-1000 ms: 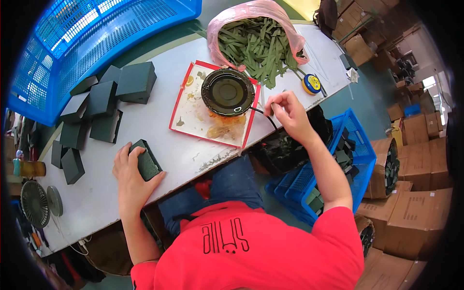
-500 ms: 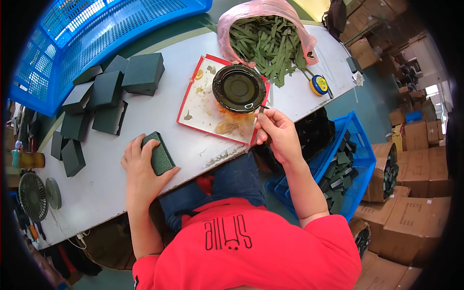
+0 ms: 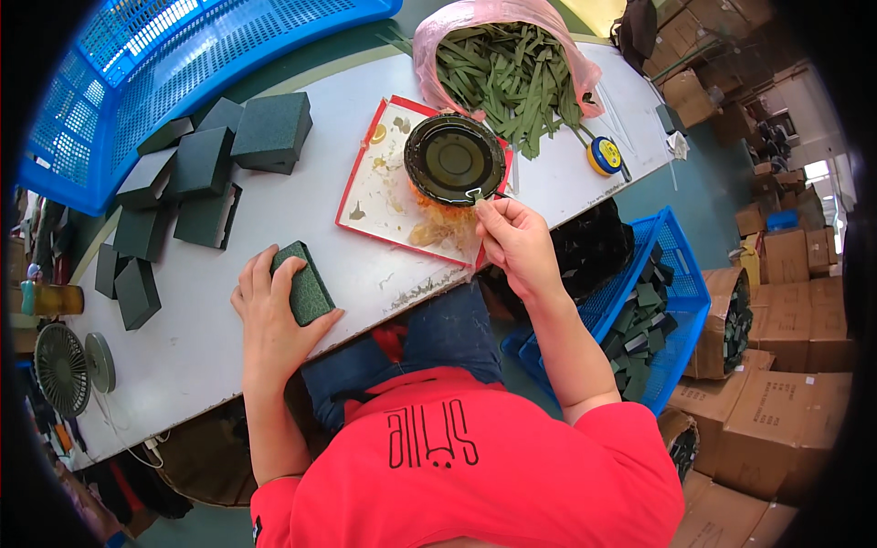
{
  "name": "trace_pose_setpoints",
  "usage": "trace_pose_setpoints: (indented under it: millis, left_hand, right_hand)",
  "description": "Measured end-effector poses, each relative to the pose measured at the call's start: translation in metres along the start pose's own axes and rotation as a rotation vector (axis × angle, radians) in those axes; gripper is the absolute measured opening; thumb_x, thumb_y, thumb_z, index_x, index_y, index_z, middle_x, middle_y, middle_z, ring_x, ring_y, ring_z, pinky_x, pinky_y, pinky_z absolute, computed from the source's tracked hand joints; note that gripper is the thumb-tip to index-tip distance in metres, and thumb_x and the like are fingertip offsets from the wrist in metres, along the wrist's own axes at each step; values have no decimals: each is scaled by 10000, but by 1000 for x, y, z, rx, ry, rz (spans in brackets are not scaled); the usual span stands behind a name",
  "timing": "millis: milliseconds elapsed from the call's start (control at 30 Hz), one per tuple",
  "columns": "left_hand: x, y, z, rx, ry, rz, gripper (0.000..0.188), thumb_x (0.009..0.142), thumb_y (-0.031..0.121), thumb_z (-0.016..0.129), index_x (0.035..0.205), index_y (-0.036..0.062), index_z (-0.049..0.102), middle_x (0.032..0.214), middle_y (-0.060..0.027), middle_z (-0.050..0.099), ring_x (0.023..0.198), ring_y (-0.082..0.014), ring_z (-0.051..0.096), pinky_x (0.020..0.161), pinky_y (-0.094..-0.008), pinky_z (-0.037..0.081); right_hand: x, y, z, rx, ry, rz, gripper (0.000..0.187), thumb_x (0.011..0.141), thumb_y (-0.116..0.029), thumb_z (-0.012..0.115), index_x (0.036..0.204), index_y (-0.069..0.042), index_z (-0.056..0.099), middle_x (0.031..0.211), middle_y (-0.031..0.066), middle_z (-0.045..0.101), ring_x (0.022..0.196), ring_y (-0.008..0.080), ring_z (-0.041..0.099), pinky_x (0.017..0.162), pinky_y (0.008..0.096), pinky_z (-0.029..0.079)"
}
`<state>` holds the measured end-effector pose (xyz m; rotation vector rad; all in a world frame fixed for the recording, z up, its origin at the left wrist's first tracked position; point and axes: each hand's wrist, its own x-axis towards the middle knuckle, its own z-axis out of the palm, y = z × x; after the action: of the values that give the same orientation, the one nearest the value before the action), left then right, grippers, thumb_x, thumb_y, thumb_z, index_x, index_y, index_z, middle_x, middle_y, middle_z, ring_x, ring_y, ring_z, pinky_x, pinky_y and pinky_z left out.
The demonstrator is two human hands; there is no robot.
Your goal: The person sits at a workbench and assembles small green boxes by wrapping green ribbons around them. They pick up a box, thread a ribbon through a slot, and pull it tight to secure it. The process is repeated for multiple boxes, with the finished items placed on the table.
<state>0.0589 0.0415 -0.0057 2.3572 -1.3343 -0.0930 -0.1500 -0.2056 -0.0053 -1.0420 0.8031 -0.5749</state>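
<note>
A small dark green box point(image 3: 307, 285) with a speckled surface sits near the table's front edge. My left hand point(image 3: 269, 310) grips it between thumb and fingers. My right hand point(image 3: 516, 239) pinches the end of a short green strip point(image 3: 479, 198) at the near rim of a round black dish point(image 3: 457, 160). Dark, glossy liquid fills the dish. Under it lies a red-edged white board point(image 3: 373, 205), smeared with amber, glue-like residue. Most of the strip is hidden by my fingers and the rim.
Beyond the dish, a pink plastic bag point(image 3: 437, 23) spills green strips point(image 3: 512, 78). Several dark green boxes point(image 3: 203, 163) are piled at left, by a blue crate point(image 3: 183, 87). A yellow-blue tape measure point(image 3: 605, 155) lies at right. Another blue crate point(image 3: 681, 338) holds dark pieces; small fans point(image 3: 64, 370) stand left.
My right hand has moved slightly up and left, bringing the strip to the dish's rim. The dish and board have shifted a little. My left hand keeps its grip on the box.
</note>
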Motion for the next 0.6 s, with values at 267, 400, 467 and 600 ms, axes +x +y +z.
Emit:
trace_pose_setpoints:
  millis: [267, 400, 467, 600]
  left_hand:
    - [1, 3, -1, -1, 2, -9, 753, 604, 264, 911, 1256, 118, 563, 1464, -154, 457, 1368, -365, 392, 1113, -490, 294]
    - [1, 4, -2, -8, -2, -8, 757, 600, 261, 912, 1256, 115, 564, 1460, -153, 460, 1367, -365, 393, 1114, -490, 294]
    - [1, 4, -3, -4, -1, -1, 761, 595, 257, 914, 1253, 108, 564, 1454, -156, 469, 1364, -368, 400, 1113, -489, 297]
    - [0, -1, -5, -173, 0, 75, 797, 602, 307, 928, 1281, 91, 572, 1434, -162, 491, 1348, -375, 423, 1114, -500, 315]
  right_hand:
    - [4, 2, -1, 91, 0, 72, 167, 970, -174, 690, 860, -68, 621, 690, -39, 541, 466, 17, 312, 424, 208, 213]
    - [5, 3, -3, 108, -18, 55, 164, 973, -163, 675, 853, -71, 611, 684, -44, 531, 468, 15, 308, 422, 210, 208]
    - [2, 7, -5, 120, -32, 28, 170, 976, -163, 671, 851, -69, 602, 680, -48, 525, 468, 15, 307, 420, 213, 202]
    - [-25, 1, 8, -62, -60, -4, 146, 989, -154, 662, 902, -48, 610, 721, -26, 584, 501, 15, 395, 456, 197, 282]
